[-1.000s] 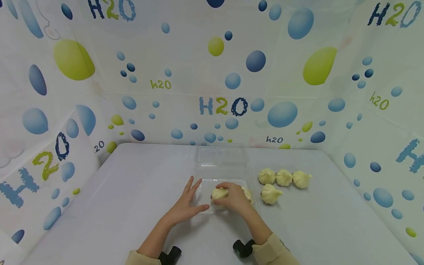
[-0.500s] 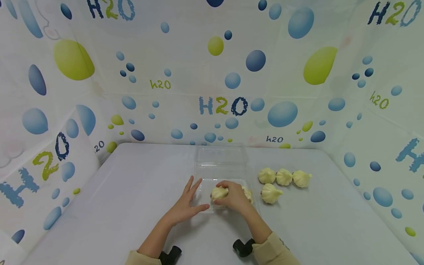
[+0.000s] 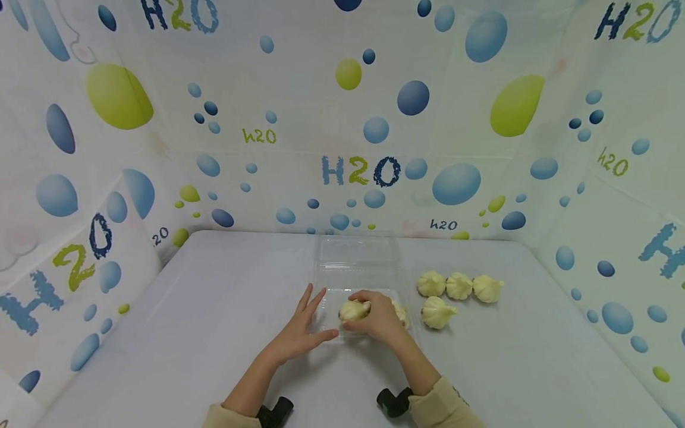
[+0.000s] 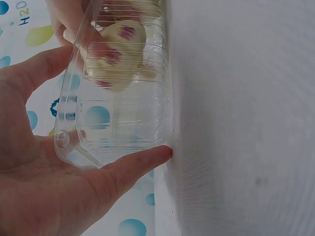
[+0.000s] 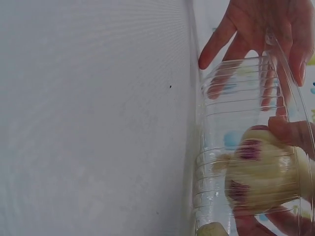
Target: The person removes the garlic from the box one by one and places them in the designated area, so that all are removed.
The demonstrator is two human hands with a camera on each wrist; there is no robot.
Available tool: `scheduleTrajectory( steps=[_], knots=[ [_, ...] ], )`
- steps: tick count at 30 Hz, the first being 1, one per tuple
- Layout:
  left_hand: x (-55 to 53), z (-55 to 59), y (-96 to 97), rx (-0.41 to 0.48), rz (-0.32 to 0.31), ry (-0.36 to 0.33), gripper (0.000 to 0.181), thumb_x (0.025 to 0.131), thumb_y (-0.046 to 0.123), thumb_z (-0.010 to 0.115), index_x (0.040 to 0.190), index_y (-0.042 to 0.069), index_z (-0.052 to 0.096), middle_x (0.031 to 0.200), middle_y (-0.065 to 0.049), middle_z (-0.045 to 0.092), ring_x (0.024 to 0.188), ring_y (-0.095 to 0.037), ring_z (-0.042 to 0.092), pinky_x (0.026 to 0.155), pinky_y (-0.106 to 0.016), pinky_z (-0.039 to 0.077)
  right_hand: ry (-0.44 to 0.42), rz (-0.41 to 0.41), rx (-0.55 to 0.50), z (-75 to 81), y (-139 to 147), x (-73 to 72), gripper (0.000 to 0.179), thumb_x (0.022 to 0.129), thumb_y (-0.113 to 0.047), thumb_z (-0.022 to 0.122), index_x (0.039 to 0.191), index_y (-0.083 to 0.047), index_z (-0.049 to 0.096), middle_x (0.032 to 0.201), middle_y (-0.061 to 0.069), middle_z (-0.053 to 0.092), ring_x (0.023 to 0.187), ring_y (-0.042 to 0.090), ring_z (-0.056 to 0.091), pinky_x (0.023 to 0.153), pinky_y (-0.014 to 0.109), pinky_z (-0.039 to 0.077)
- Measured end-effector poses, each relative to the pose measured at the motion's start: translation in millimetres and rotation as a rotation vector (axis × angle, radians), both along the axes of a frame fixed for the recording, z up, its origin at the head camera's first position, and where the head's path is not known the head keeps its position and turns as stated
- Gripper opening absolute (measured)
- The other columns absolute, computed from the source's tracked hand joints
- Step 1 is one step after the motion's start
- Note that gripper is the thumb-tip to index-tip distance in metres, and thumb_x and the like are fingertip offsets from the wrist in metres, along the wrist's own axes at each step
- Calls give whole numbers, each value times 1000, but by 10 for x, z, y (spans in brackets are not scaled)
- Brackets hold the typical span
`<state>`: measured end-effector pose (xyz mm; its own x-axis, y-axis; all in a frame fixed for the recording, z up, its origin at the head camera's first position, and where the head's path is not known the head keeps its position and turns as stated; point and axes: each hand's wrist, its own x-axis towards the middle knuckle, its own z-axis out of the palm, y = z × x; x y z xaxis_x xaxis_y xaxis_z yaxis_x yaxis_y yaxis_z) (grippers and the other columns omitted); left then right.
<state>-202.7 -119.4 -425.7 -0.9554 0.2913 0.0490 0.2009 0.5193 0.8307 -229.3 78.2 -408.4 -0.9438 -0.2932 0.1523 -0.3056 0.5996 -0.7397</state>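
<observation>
My right hand (image 3: 377, 319) grips a pale garlic bulb (image 3: 353, 311) between thumb and fingers, inside a clear plastic clamshell container (image 3: 330, 295). Purple patches mark this bulb, seen through the ribbed wall in the right wrist view. To its right, partly behind the hand, more garlic (image 3: 399, 313) lies in the container. My left hand (image 3: 297, 336), fingers spread, stands at the container's left end; in the left wrist view its thumb and fingers frame that end, with fingertips at the wall. The hinged lid (image 3: 357, 251) lies folded back, away from me.
Right of the container, a row of garlic bulbs (image 3: 459, 288) sits on the white table (image 3: 225, 285), with a single bulb (image 3: 437, 313) in front. A patterned sheet (image 3: 299, 89) surrounds the table. Black wrist devices (image 3: 393, 402) hang below the forearms.
The garlic bulb in my right hand has shifted very slightly to the left within the container. My left hand, the lid and the bulbs on the table stay in place.
</observation>
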Motion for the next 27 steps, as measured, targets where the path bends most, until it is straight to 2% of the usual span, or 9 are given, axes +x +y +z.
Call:
scheduleTrajectory(
  steps=[11, 20, 27],
  knots=[
    [1, 4, -7, 6, 6, -5, 84, 81, 32, 69, 147, 20, 20, 152, -13, -5, 135, -42, 12, 96, -64, 24, 42, -81, -127, 35, 0, 41, 48, 61, -23, 85, 102, -8, 65, 101, 3, 61, 82, 17, 53, 69, 31, 46],
    [13, 26, 3, 0, 11, -10, 84, 80, 32, 69, 147, 18, 20, 152, -14, -5, 134, -43, 14, 96, -63, 25, 100, -111, -169, 121, 28, 85, 49, 61, -23, 85, 103, -7, 65, 101, 4, 61, 83, 18, 53, 69, 31, 46],
    [11, 25, 4, 5, 8, -10, 85, 80, 34, 69, 147, 19, 20, 152, -13, -5, 135, -41, 11, 97, -64, 23, 97, -136, -203, 162, 90, 129, 50, 62, -23, 85, 105, -9, 65, 103, 4, 61, 85, 19, 53, 71, 33, 47]
  ],
)
